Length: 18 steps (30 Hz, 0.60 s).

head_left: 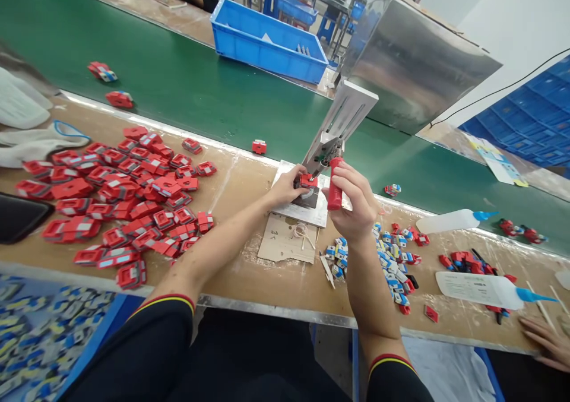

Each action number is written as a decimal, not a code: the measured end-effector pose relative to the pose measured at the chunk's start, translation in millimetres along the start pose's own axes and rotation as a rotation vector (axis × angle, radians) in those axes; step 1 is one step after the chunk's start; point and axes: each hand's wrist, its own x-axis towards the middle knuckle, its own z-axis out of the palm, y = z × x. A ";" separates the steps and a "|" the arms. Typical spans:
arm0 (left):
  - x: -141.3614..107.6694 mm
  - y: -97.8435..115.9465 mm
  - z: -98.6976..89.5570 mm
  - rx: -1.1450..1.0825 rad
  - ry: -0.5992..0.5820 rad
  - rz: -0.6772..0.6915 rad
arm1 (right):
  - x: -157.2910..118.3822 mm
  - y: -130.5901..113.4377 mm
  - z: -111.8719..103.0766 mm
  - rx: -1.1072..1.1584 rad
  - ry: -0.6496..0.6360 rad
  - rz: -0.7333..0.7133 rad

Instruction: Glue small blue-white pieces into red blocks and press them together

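My right hand point(356, 203) is wrapped around the red handle point(335, 188) of a small hand press with a tall metal upright point(341, 117). My left hand point(286, 188) reaches to the base of the press, its fingers closed on a red plastic part point(308, 180) under the press head. The part sits over a dark block point(307, 198) on a pale metal base plate point(321, 217). My fingertips partly hide it. A piece of cardboard point(278, 241) with a clear ring and thin sticks on it lies in front of the base.
Red and grey plastic shells point(129, 191) are heaped to the left, small blue-and-white parts point(392, 259) to the right. Glue bottles point(478, 289) lie further right, near another person's hand point(545, 339). A green conveyor belt point(187, 93) runs behind, with a blue crate point(267, 48) beyond.
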 end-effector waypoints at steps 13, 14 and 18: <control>-2.8 3.1 1.7 0.114 0.018 -0.018 | -33.1 4.1 8.2 -0.033 0.017 0.011; -2.5 2.7 2.0 0.124 0.017 -0.018 | -36.0 4.3 8.0 0.030 0.029 0.074; -1.3 -0.4 2.9 0.147 0.024 -0.012 | -32.8 1.5 4.7 0.488 -0.017 0.542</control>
